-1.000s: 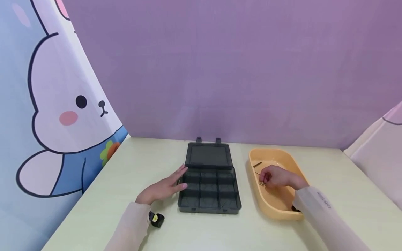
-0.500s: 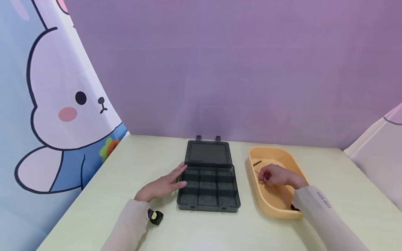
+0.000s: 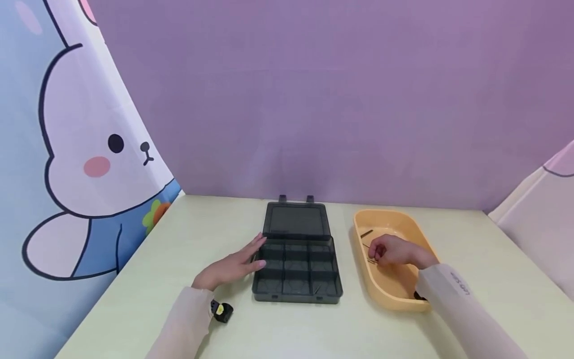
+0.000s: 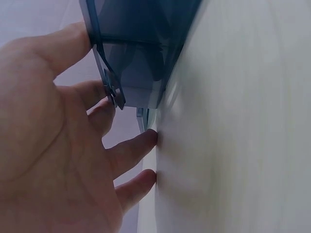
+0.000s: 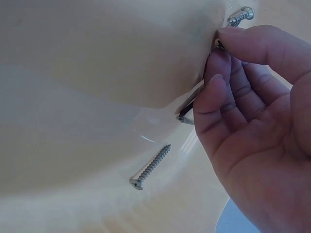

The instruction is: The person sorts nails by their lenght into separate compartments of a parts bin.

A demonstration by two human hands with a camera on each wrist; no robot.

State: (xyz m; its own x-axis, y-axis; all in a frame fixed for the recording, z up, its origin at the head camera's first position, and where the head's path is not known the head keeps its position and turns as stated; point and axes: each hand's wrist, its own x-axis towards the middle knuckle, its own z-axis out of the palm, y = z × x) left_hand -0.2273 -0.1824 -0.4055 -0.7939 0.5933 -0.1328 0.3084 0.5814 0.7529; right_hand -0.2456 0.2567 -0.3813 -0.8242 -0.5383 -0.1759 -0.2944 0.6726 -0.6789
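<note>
A dark translucent compartment box (image 3: 296, 298) lies with its lid (image 3: 298, 220) folded back. One small screw (image 3: 317, 289) is in its front right compartment. My left hand (image 3: 228, 269) rests against the box's left side, fingers extended, thumb on the rim; two fingertips touch the table in the left wrist view. Inside the yellow tray (image 3: 387, 299), my right hand (image 3: 392, 250) pinches a screw (image 5: 219, 44) between thumb and finger, mostly hidden by them. Near those fingers lie a silver screw (image 5: 151, 166), another screw (image 5: 241, 16) and a partly hidden dark one (image 5: 188, 106).
The tray stands to the right of the box on a pale table (image 3: 296, 331). A dark slim piece (image 3: 366, 233) lies by the tray's far left wall. Behind the table hangs a purple cloth (image 3: 314, 99), with a rabbit-print cloth (image 3: 76, 124) at the left.
The head view shifts slightly. Both hands stay where they were, the left at the box and the right in the tray.
</note>
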